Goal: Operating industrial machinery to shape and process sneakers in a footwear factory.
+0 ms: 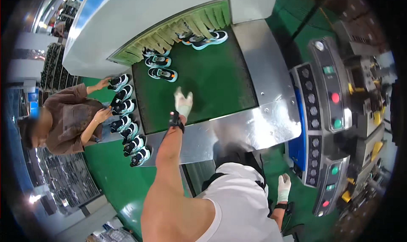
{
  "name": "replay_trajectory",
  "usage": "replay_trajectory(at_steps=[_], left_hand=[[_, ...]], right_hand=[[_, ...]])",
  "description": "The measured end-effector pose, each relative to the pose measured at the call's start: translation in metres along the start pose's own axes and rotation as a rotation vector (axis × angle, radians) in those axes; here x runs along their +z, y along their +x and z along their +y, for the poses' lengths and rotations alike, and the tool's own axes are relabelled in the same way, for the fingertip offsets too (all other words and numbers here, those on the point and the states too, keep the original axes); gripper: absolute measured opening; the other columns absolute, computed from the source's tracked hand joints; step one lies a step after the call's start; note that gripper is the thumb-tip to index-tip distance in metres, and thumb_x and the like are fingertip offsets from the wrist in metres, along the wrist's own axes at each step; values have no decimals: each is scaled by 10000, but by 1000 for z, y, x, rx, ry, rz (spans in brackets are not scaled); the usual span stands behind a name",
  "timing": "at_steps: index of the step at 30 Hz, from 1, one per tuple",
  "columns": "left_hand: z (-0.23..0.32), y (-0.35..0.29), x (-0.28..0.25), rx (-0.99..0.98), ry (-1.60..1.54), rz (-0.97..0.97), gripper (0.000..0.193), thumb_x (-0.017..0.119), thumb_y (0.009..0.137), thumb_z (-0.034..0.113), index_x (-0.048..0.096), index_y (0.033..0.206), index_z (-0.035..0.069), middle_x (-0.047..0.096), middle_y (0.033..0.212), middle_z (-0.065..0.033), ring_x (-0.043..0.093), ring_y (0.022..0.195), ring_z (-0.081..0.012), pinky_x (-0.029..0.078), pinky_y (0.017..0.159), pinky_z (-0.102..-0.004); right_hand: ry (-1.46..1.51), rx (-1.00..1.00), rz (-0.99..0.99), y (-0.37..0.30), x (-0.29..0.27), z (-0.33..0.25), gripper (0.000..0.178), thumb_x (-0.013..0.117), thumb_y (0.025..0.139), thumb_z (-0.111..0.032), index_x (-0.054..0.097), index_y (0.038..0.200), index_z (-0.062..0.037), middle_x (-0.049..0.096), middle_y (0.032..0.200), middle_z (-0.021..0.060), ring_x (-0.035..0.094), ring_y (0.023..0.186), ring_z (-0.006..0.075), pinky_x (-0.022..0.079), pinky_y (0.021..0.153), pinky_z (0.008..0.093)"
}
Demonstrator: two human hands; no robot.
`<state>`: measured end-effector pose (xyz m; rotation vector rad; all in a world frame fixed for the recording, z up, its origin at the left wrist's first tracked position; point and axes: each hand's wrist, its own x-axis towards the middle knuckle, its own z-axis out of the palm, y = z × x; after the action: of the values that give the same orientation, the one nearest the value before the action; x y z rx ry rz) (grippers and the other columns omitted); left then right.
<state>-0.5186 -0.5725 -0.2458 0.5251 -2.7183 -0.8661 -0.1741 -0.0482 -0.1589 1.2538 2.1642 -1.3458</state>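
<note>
My left hand, in a pale glove with a dark strap at the wrist, reaches over the green conveyor belt. Its fingers are spread, with nothing in them. Nearest to it is a black and light-blue sneaker; a second sneaker lies just beyond, and others are partly under the strip curtain. Farther right, another sneaker lies by the curtain. My right hand, also gloved, hangs at my side away from the belt, fingers extended, holding nothing I can see.
A co-worker at the left has both hands at a row of sneakers along the belt's left edge. A metal ledge borders the belt. To the right stands a machine with a button panel. A white housing rises beyond.
</note>
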Motion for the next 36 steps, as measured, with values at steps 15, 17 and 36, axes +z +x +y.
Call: replay_trajectory(at_steps=[15,17,36], left_hand=[[-42,108,-58,119,48,-24,159,537,933,169,620,1025,68,569,1081,-130,593,964,-348,504,800,-429],[-22,73,-51,526,109,-101,148,599,909,205,640,993,90,601,1003,-134,619,889,-364,526,750,-415],[601,-286,-6,1505,-992,-1079,488,652,852,73,495,1303,-29,548,1261,-227,543,1176,-374,441,1002,-408]], right_hand=[[-181,-24,-328,39,60,-147,499,616,912,-114,437,1326,100,539,1309,247,533,1235,291,419,1038,367],[-60,-142,-413,37,87,-178,512,603,919,-100,411,1351,97,517,1337,249,507,1269,307,395,1066,381],[1267,-271,335,-105,-140,-107,388,671,849,-184,562,1110,82,636,808,55,600,623,111,482,534,254]])
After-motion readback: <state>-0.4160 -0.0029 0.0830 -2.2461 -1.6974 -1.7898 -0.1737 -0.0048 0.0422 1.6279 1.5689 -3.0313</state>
